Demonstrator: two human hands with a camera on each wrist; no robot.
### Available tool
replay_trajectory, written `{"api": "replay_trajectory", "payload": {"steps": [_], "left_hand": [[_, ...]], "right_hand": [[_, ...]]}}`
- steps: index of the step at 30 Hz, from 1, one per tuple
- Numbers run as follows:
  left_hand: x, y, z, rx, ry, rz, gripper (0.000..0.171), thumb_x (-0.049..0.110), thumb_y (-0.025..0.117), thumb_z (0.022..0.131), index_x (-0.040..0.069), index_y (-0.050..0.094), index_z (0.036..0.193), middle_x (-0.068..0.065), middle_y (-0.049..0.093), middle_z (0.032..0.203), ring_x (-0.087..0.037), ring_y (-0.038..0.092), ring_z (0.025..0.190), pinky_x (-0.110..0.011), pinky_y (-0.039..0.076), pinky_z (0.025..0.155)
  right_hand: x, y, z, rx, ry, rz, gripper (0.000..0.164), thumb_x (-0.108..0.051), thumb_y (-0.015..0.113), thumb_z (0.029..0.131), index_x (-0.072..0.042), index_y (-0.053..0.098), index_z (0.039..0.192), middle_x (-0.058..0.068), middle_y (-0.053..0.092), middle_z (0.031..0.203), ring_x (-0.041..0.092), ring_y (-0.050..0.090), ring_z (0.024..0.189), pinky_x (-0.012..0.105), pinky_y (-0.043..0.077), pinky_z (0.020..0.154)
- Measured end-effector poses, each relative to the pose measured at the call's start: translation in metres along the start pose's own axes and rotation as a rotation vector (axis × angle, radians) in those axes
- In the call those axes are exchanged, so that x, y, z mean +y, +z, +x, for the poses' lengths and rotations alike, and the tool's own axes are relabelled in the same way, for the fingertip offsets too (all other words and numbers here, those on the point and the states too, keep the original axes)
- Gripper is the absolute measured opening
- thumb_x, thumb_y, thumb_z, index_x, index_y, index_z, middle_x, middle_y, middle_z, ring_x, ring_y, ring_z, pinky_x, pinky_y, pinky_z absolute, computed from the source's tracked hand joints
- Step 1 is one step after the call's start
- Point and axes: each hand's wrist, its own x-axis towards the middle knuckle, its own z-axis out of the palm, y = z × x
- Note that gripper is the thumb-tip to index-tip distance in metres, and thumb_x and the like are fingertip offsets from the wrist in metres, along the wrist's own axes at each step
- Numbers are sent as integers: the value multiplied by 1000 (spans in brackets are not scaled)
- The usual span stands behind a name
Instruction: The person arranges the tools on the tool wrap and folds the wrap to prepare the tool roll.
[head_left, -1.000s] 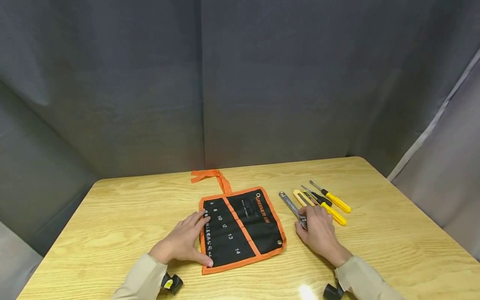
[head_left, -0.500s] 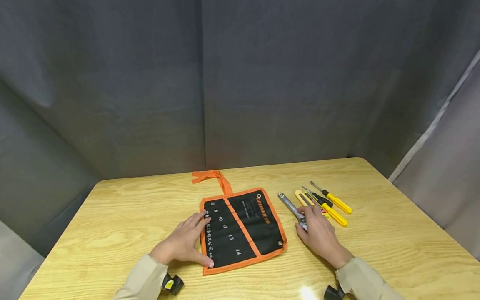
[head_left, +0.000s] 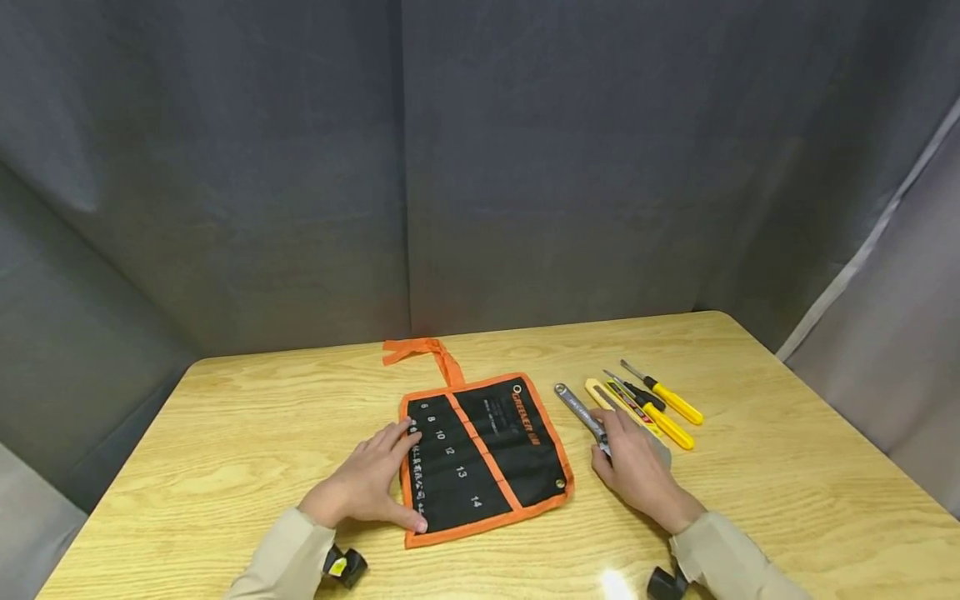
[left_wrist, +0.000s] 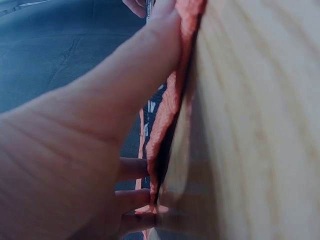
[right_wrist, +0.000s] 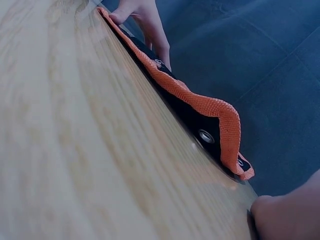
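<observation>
A black tool pouch (head_left: 480,458) with orange trim lies flat on the table, its slots printed with numbers. My left hand (head_left: 370,477) rests on the pouch's left edge, fingers spread and thumb near the lower corner. To the right of the pouch, my right hand (head_left: 637,471) holds a silver adjustable wrench (head_left: 577,408) near its head, which the fingers mostly hide. In the right wrist view, the pouch's orange border (right_wrist: 190,95) bulges up at the near corner, and only part of the right hand (right_wrist: 290,212) shows at the lower right.
Beside the right hand lie a yellow utility knife (head_left: 597,392), screwdrivers with yellow handles (head_left: 678,406) and a black-handled tool (head_left: 647,397). An orange tie strap (head_left: 423,350) extends from the pouch's back edge. A dark curtain (head_left: 480,208) stands behind the wooden table (head_left: 262,433).
My right hand has shifted the wrench slightly left, and more of the tools beside that hand is visible. The left hand and the pouch have stayed in place.
</observation>
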Motion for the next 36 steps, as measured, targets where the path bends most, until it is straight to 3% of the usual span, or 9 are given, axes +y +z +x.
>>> {"api": "replay_trajectory", "payload": {"steps": [9, 17, 22, 28, 36], "left_hand": [[1, -1, 0, -5, 1, -7, 119, 60, 84, 59, 1, 31, 148, -20, 17, 159, -43, 18, 144, -62, 21, 111], [0, 0, -2, 2, 6, -9, 120, 61, 84, 59, 0, 32, 148, -21, 18, 158, -43, 19, 144, -63, 22, 111], [0, 0, 0, 5, 11, -4, 119, 61, 84, 59, 0, 32, 148, -21, 18, 158, -43, 19, 144, -63, 22, 110], [1, -2, 1, 0, 5, -1, 120, 61, 84, 59, 1, 32, 148, -20, 17, 159, -43, 18, 144, -63, 21, 111], [1, -1, -1, -4, 8, -3, 119, 60, 84, 60, 1, 32, 148, -20, 18, 158, -43, 18, 144, -63, 22, 110]], "right_hand": [[2, 1, 0, 68, -65, 46, 46, -3, 68, 71, 3, 59, 115, 11, 62, 89, 11, 47, 63, 25, 38, 51], [-3, -1, -1, -67, 58, 385, 41, 1, 62, 65, -11, 62, 104, -9, 52, 69, -2, 38, 54, 18, 32, 48], [-4, -5, -2, -102, 41, 495, 36, 1, 65, 67, -23, 63, 94, -11, 54, 69, -1, 40, 52, 19, 35, 48], [-5, -5, -1, -124, -5, 514, 23, -16, 79, 77, -29, 60, 81, -18, 56, 70, -2, 45, 57, 19, 39, 52], [-6, -4, -3, -122, -35, 485, 31, -19, 77, 82, -29, 54, 63, -19, 51, 60, -5, 38, 49, 16, 33, 45]]}}
